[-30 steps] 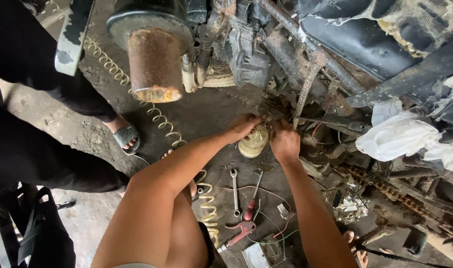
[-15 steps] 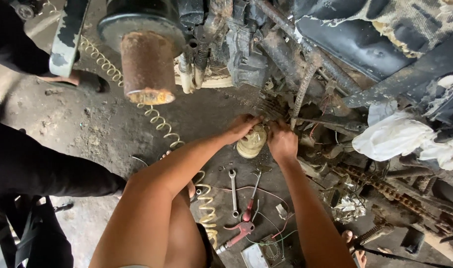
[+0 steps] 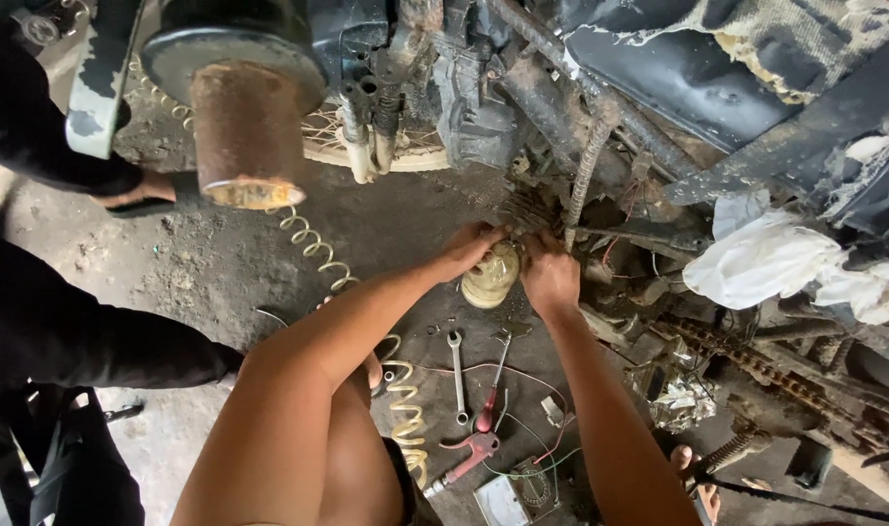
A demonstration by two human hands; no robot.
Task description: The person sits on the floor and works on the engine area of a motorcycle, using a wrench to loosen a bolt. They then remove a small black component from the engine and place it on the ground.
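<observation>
Both hands are working at the underside of a motorcycle engine, right at the picture's centre. The left hand is pressing its fingers against a dirty ribbed part there, and whether its grip is clenched on anything cannot be told. The right hand is sitting just beside it at 3 o'clock, fingers curled in toward the same spot; what, if anything, they are grasping is hidden.

Directly below the hands, at 6 o'clock, one cream-coloured plastic container is standing on the floor; its contents are not showing.

Further down at 6 o'clock, tools are lying on the oily floor: one silver spanner, one red-handled screwdriver, one red-handled air gun and a small meter with thin red and green wires looping around it. One yellowish coiled air hose is running from 10 o'clock down toward 6 o'clock.

At 10 o'clock one rusty cylinder is hanging beneath a dark round housing. At 3 o'clock one white rag is lying on the frame, and at 4 o'clock one rusty drive chain is stretching outward. At 9 o'clock another person in dark clothing is standing close by.
</observation>
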